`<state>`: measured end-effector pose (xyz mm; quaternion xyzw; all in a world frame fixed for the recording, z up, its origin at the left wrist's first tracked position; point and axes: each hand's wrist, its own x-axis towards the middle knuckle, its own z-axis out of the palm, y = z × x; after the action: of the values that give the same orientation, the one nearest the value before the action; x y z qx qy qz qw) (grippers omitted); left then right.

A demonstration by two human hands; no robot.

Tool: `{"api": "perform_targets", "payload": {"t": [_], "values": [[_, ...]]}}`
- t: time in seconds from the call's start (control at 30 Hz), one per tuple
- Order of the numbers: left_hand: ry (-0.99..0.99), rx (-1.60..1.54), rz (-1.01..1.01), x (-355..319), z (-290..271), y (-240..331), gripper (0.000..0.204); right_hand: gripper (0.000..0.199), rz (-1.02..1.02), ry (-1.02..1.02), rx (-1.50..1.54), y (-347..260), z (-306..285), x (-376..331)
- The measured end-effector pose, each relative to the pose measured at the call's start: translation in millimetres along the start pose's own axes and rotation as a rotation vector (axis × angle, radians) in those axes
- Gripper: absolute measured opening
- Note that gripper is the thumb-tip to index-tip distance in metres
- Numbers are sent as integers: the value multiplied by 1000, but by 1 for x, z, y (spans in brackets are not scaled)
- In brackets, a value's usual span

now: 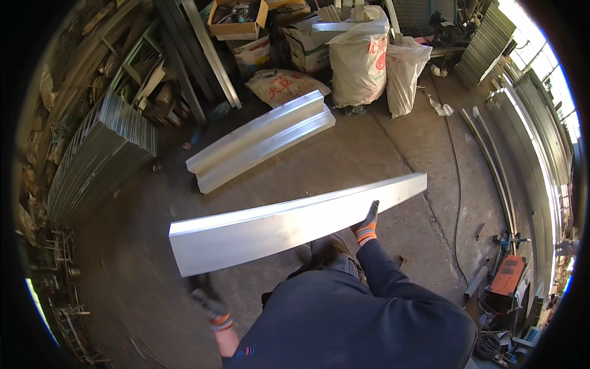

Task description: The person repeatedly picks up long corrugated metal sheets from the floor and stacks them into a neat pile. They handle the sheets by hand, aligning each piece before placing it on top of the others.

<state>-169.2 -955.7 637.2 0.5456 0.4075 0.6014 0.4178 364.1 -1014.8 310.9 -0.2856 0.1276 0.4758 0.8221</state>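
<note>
A long silvery metal channel (270, 237) with a broad flat face is held up across the front of my body, its right end higher than its left. My right hand (369, 220), in a dark glove with an orange cuff, grips its lower edge right of the middle, thumb against the face. Just below the channel's lower left corner is my left hand (212, 304), gloved alike; its fingers are smeared by motion, and whether they touch the metal cannot be made out. Beyond it, a stepped metal profile (261, 141) lies on the floor.
Stacked metal pieces (101, 160) stand at the left. Full white sacks (359, 61), an open carton (238, 21) and leaning metal bars (212, 55) line the back. Long metal lengths (528, 154), an orange machine (508, 273) and a cable (458, 203) are at the right.
</note>
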Motion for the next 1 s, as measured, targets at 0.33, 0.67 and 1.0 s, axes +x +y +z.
{"api": "perform_targets", "payload": {"t": [0.33,0.67,1.0], "values": [[513,492,-626,304,-162,-179,39,69,223,325,-91,260,175,282],[823,440,-883,618,-135,-505,54,63,264,481,-153,475,285,643],[881,666,-958,767,-123,-688,48,60,335,455,-98,579,268,816]]}}
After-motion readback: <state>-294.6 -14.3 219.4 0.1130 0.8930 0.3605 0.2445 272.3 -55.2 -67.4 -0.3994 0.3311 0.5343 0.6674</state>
